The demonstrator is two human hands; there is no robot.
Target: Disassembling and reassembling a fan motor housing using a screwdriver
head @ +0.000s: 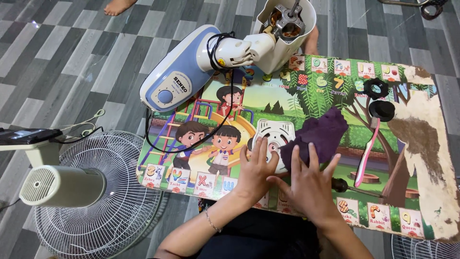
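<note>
step: steadying white motor cover (274, 139) | left hand (256, 169), right hand (309, 184) fingers spread flat | purple cloth (316, 134) beyond right fingertips | next: firm grip needed

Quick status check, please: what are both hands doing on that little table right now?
Left hand flat on white fan motor cover. Right hand pressing purple cloth beside it. Pink toothbrush lies clear, nothing blocking.

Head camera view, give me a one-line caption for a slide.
Two hands, left hand and right hand, press a white fan motor cover beside a purple cloth on a cartoon-printed table.
</note>
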